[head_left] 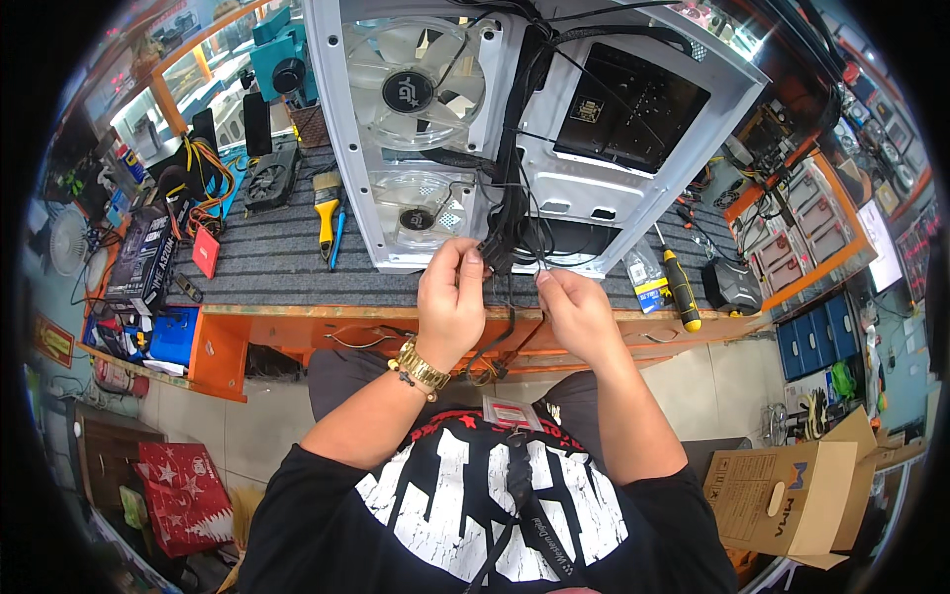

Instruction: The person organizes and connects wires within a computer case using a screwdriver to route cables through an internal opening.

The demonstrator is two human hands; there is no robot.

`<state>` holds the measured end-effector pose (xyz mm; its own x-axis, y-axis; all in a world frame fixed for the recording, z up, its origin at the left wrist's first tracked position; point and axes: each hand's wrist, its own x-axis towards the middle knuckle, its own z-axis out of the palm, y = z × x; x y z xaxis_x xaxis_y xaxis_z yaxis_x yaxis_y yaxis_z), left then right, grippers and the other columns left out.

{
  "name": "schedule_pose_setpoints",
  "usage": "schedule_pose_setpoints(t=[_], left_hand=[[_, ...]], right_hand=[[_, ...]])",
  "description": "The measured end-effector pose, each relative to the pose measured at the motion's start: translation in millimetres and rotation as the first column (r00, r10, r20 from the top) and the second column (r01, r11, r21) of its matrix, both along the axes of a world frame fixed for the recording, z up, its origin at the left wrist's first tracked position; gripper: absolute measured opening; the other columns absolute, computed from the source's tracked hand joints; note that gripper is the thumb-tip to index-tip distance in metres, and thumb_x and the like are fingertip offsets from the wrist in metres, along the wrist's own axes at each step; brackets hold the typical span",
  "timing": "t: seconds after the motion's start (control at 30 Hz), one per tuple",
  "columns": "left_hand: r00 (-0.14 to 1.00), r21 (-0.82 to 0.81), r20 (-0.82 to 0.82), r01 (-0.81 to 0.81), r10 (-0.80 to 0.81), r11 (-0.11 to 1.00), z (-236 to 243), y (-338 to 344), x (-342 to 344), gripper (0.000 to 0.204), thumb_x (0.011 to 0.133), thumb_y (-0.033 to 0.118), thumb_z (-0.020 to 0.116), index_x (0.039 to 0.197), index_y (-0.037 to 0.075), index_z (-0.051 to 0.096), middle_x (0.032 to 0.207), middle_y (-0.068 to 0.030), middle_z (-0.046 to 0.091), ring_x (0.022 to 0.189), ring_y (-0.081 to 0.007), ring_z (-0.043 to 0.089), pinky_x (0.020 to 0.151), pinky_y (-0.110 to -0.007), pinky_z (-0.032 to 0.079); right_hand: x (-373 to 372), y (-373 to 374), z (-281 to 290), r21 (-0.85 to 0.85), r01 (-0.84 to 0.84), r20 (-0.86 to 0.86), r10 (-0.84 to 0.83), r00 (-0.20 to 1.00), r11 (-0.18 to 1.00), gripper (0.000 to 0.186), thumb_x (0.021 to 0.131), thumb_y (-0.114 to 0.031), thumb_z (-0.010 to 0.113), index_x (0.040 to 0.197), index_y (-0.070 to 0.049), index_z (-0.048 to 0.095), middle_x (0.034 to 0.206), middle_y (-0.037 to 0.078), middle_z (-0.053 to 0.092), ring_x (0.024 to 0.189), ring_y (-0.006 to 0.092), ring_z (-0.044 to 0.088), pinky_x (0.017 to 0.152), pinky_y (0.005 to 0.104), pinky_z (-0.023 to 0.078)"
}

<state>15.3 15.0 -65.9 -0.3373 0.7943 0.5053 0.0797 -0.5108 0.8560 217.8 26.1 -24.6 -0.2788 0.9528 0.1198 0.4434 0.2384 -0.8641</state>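
Observation:
A white computer case (361, 213) stands open on the ribbed grey mat (307, 282), with two clear fans (406, 91) on its left half and a dark panel (630, 109) at upper right. A thick bundle of black cables (513, 158) runs down its middle. My left hand (450, 302) is closed on that bundle near the case's lower edge, its fingertips at some black connectors. To its right, my right hand (569, 307) pinches a thin dark cable between thumb and forefinger. More loose cables (510, 327) hang between my hands over the front edge.
Left on the mat lie a yellow-handled brush (327, 223), a blue tool (338, 238) and a graphics card (272, 178). Right are a yellow-black screwdriver (681, 292), a small packet (645, 277) and a black device (730, 285). An open cardboard box (762, 495) is at lower right.

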Motion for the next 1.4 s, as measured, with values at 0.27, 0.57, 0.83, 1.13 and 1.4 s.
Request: schedule_pose_setpoints(t=[0.27,0.57,0.83,1.13,1.4], left_hand=[[0.926,0.048,-0.348,-0.135,0.143,0.99,9.0,-9.4,-27.4,0.024,0.109,0.014,0.068,0.093,-0.003,0.072,0.081,-0.0084,0.064,0.066,-0.0181,0.058,0.062,-0.036,0.046],[0.974,-0.348,0.158,0.209,-0.162,0.914,6.9,-2.7,-34.0,0.022,0.112,0.022,0.069,0.104,0.001,0.075,0.072,0.0016,0.063,0.055,-0.0059,0.053,0.05,-0.026,0.041],[0.986,-0.222,-0.124,0.087,-0.116,0.971,-2.9,-14.4,-40.0,0.026,0.104,0.004,0.071,0.13,0.001,0.066,0.091,-0.0032,0.069,0.066,-0.0089,0.056,0.055,-0.026,0.047],[0.729,0.27,-0.623,-0.141,0.284,0.953,18.9,-12.5,-51.7,0.038,0.089,-0.003,0.084,0.126,0.003,0.077,0.113,-0.0092,0.07,0.084,-0.0167,0.069,0.068,-0.028,0.059],[0.982,-0.134,0.138,0.144,-0.125,0.981,16.1,-10.9,-37.1,0.022,0.1,0.006,0.082,0.119,-0.002,0.074,0.112,-0.0068,0.075,0.089,-0.0103,0.07,0.069,-0.026,0.061]], right_hand=[[23.5,-18.0,-5.4,0.076,-0.192,-0.113,0.2,0.973,0.979,0.042,0.113,-0.026,0.061,0.081,0.001,0.068,0.095,0.011,0.071,0.09,0.02,0.065,0.08,0.0359,0.052],[24.7,-31.1,-13.8,0.276,-0.259,-0.463,0.364,0.808,0.926,0.039,0.113,-0.017,0.057,0.077,-0.001,0.061,0.102,0.018,0.076,0.096,0.024,0.068,0.086,0.0365,0.054],[27.7,-47.2,7.2,0.141,-0.356,-0.586,0.368,0.722,0.924,0.045,0.119,-0.025,0.049,0.081,-0.001,0.058,0.084,0.016,0.072,0.089,0.0291,0.074,0.081,0.0381,0.055],[13.5,-57.6,52.6,0.259,-0.383,-0.472,0.462,0.751,0.887,0.043,0.117,-0.023,0.052,0.082,0.001,0.06,0.083,0.019,0.071,0.082,0.0318,0.074,0.08,0.0444,0.062],[18.6,-52.7,46.0,0.234,-0.378,-0.437,0.444,0.783,0.896,0.044,0.117,-0.024,0.052,0.081,0.001,0.058,0.083,0.022,0.07,0.079,0.0366,0.074,0.077,0.0482,0.063]])
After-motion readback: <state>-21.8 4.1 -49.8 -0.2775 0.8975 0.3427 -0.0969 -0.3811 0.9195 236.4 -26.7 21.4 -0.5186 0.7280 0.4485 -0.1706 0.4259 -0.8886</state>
